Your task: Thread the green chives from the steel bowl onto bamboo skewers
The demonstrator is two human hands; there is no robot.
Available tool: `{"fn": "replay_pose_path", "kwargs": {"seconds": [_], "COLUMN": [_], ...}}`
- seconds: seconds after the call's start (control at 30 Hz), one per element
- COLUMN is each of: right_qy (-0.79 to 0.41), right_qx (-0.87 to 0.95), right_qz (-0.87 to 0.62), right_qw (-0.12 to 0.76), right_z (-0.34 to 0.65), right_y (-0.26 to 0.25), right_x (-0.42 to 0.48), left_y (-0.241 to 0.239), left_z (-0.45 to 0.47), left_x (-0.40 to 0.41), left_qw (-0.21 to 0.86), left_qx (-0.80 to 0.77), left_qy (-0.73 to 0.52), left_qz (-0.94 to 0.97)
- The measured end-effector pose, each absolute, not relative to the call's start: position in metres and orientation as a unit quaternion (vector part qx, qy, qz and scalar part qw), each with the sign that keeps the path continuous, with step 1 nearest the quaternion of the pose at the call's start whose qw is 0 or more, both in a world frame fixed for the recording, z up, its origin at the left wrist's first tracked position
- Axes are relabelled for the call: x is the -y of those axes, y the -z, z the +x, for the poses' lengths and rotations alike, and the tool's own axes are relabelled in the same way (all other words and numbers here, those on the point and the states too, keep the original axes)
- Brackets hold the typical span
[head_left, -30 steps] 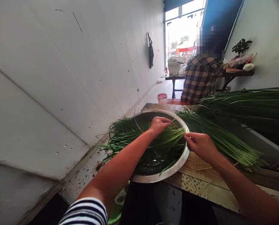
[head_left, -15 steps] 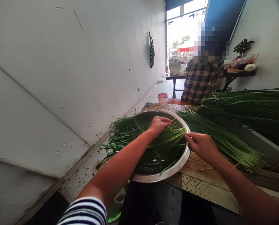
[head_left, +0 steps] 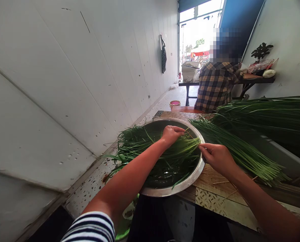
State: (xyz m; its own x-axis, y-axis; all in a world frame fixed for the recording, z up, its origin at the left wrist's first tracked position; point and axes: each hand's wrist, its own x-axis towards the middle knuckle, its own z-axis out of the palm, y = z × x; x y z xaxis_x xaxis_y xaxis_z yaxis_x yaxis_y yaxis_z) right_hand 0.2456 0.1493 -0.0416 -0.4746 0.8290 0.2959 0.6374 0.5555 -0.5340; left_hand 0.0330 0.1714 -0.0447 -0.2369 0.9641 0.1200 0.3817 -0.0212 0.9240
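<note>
A wide steel basin (head_left: 190, 179) sits on the near left end of a wooden table (head_left: 215, 195). A bunch of long green chives (head_left: 150, 148) lies across the basin, its leaves hanging over the left rim. My left hand (head_left: 172, 134) is closed around the bunch near its cut ends, above the basin. At the basin's right rim my right hand (head_left: 216, 156) pinches the tips of the chive ends between thumb and fingers.
More chives (head_left: 240, 151) lie in a long heap on the table to the right, with a larger pile (head_left: 270, 116) behind. A person in a plaid shirt (head_left: 216, 85) sits beyond the table with their back to me. A white wall (head_left: 64, 84) runs along the left.
Hardly anything differs: my right hand has edged slightly toward the chive ends, and the view has shifted a little.
</note>
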Motion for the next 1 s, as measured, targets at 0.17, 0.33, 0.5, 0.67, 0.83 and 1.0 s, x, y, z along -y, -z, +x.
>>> {"fn": "replay_pose_path", "kwargs": {"seconds": [0.17, 0.33, 0.5, 0.67, 0.83, 1.0], "right_qy": [-0.192, -0.197, -0.188, -0.175, -0.168, -0.177], "right_qx": [0.84, 0.837, 0.835, 0.838, 0.843, 0.844], "right_qz": [-0.435, -0.436, -0.441, -0.441, -0.44, -0.442], "right_qw": [0.263, 0.266, 0.27, 0.268, 0.259, 0.249], "right_z": [0.246, 0.246, 0.244, 0.244, 0.246, 0.245], "right_y": [0.04, 0.039, 0.039, 0.042, 0.043, 0.04], "right_x": [-0.148, -0.147, -0.148, -0.15, -0.151, -0.15], "left_y": [0.045, 0.044, 0.024, 0.021, 0.05, 0.049], "left_z": [0.031, 0.036, 0.039, 0.021, 0.022, 0.031], "left_x": [-0.172, -0.169, -0.157, -0.165, -0.18, -0.172], "left_qw": [0.289, 0.28, 0.335, 0.269, 0.09, 0.022], "left_qx": [-0.624, -0.62, -0.573, -0.606, -0.696, -0.698], "left_qy": [-0.464, -0.455, -0.374, -0.309, -0.209, -0.158], "left_qz": [0.558, 0.575, 0.648, 0.682, 0.681, 0.698]}}
